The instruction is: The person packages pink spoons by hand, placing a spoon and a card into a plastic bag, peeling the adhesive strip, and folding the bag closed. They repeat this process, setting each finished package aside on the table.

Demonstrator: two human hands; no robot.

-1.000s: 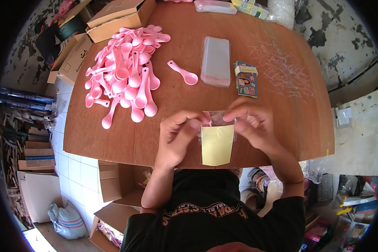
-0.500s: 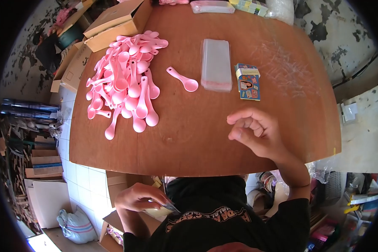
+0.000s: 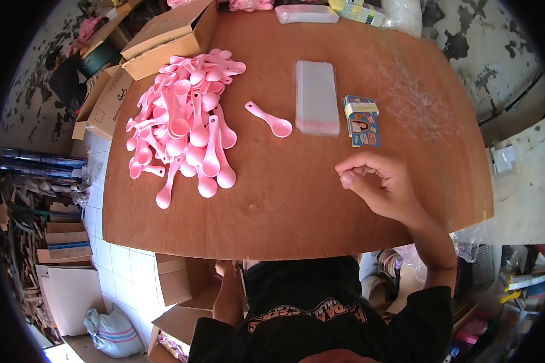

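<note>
My right hand [image 3: 381, 184] hovers over the front right part of the table, fingers curled and thumb tip against the index finger, with nothing visible in the grip. Just beyond it lies a stack of small blue printed cards [image 3: 362, 130] with a pale band around it. A stack of clear plastic bags [image 3: 318, 100] is to the left of the cards. One pink measuring spoon [image 3: 269, 120] lies alone between the bags and a large heap of pink spoons [image 3: 178, 118]. My left hand [image 3: 223, 268] is low beside my body under the table edge, its fingers mostly hidden.
An open cardboard box [image 3: 169, 39] stands at the table's back left. Packs of plastic bags [image 3: 307, 14] line the far edge. Thin clear plastic scraps [image 3: 415, 100] lie at the right. Below the table are cardboard boxes [image 3: 175, 278] and a tied white sack [image 3: 112, 330].
My left hand has moved from in front of my shirt, where it held a dark shiny object, down and forward beside my body. My right thumb and index finger have closed together.
</note>
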